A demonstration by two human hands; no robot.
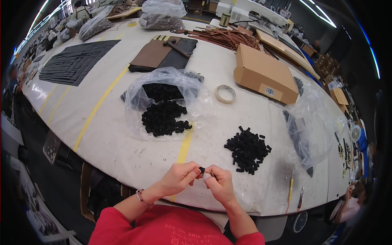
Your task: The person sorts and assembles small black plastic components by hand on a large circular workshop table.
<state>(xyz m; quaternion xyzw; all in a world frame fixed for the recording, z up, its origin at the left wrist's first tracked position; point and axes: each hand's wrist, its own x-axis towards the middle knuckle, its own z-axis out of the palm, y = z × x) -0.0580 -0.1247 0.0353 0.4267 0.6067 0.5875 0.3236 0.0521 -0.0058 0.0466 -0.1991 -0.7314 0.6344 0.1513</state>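
Close to the table's near edge, my left hand (179,179) pinches a small black piece (201,169) between thumb and fingers. My right hand (221,183) meets it there, its fingers closed against the same piece. Something whitish, perhaps a wrap (207,176), covers the right thumb tip. Beyond my left hand, black ring-like pieces (163,118) spill from the mouth of a clear plastic bag (136,96). A loose pile of short black tubes (247,150) lies to the right, beyond my right hand.
A tape roll (226,94) and a cardboard box (265,73) lie farther back, near brown straps (224,37). Dark strips (77,61) spread at left. A clear bag (312,126) and a yellow-handled tool (290,188) are at right. A person (352,208) sits beyond.
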